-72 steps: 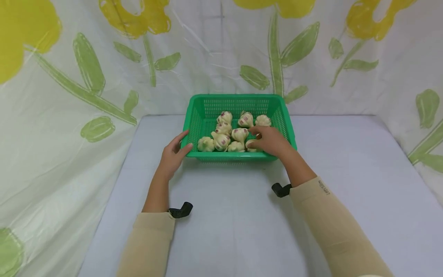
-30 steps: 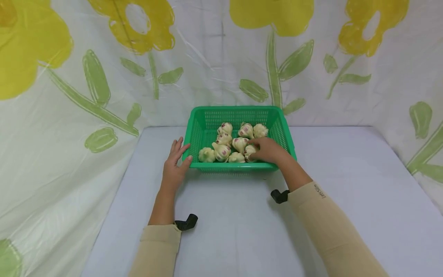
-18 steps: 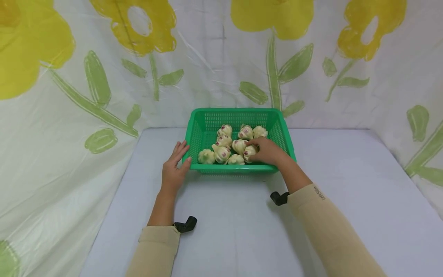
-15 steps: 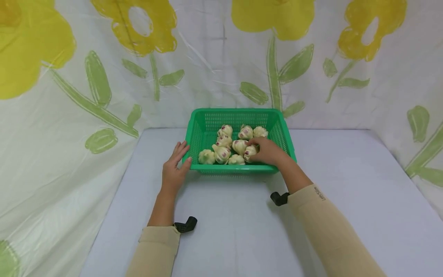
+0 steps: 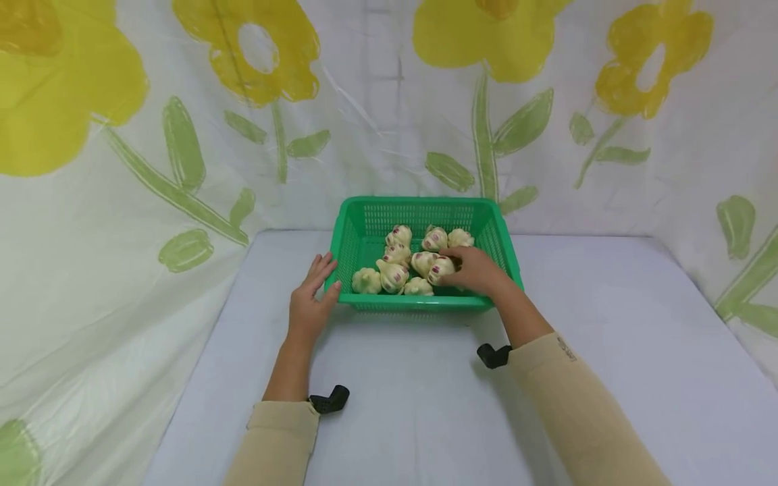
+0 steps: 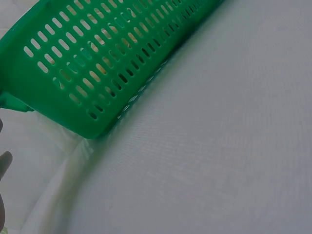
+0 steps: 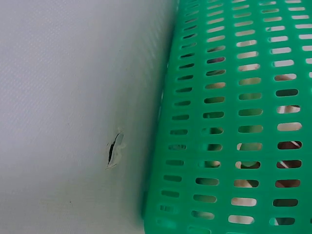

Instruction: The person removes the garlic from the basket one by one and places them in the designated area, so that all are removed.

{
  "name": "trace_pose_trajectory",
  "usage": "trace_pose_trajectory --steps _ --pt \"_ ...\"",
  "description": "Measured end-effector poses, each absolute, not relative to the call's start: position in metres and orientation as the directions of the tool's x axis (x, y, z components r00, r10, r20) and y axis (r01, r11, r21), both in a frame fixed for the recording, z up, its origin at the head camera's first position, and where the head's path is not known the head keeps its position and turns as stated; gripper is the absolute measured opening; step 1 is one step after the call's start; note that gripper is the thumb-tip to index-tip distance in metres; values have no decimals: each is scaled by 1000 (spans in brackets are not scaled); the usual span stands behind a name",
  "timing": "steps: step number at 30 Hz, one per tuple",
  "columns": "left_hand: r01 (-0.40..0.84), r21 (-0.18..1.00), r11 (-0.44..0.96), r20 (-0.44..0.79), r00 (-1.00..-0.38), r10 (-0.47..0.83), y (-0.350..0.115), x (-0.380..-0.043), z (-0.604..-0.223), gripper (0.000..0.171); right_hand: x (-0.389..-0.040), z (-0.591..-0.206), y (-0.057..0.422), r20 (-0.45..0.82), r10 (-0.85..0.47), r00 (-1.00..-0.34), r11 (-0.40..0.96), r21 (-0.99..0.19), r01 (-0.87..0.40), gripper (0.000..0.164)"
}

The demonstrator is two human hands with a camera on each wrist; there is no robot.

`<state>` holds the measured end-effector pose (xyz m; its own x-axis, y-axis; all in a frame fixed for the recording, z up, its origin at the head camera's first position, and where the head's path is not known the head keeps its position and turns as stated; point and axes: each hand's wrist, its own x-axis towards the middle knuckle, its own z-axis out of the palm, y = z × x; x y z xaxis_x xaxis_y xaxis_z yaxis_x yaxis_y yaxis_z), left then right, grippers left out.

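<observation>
A green slotted plastic basket [image 5: 419, 299] stands at the back of the table, holding several garlic bulbs [image 5: 394, 275] with purple marks. My right hand [image 5: 477, 271] reaches over its front right rim and pinches a garlic bulb [image 5: 440, 270] between thumb and fingers. That bulb overlaps its left neighbour in the head view. My left hand [image 5: 308, 310] rests at the front left corner of the basket, fingers straight along the rim. Through the slots of the basket wall [image 7: 226, 126] in the right wrist view, bits of bulbs show. Only fingertips [image 6: 5, 161] of the left hand appear in the left wrist view.
A white cloth covers the table [image 5: 413, 405]. Behind it hangs a white curtain [image 5: 365, 148] with yellow flowers and green leaves. A small tear [image 7: 115, 150] marks the cloth before the basket. Black wrist cameras [image 5: 330, 399] sit at both cuffs.
My left fingers have straightened along the rim. My right hand has lifted its garlic bulb slightly away from the front rim. The whole head view has shifted, so the basket appears lower.
</observation>
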<state>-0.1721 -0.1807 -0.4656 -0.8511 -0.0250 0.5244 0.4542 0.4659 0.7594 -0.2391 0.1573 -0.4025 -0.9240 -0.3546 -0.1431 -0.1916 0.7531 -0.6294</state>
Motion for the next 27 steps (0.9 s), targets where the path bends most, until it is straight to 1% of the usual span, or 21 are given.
trace_pose_trajectory --steps 9,13,16,19,23,27 --pt "466 770 436 531 -847 -31 -174 -169 -471 42 -231 -405 163 -84 -326 -942 725 -661 -193 73" --pt "478 767 428 537 -843 -21 -166 -161 -458 40 -225 -403 169 -59 -273 -960 675 -723 -148 75" --pt "481 766 427 538 -843 -16 -161 -154 -444 39 -221 -400 173 -26 -230 -973 599 -791 -120 75" --pt "485 762 429 544 -839 -17 -160 -152 -438 39 -217 -395 177 28 -198 -980 510 -851 -128 75" --pt "502 750 431 563 -826 -19 -163 -154 -435 39 -209 -387 185 135 -136 -981 447 -876 -183 73" --pt "509 749 424 570 -821 -21 -166 -153 -435 39 -199 -386 198 252 20 -967 366 -902 -228 66"
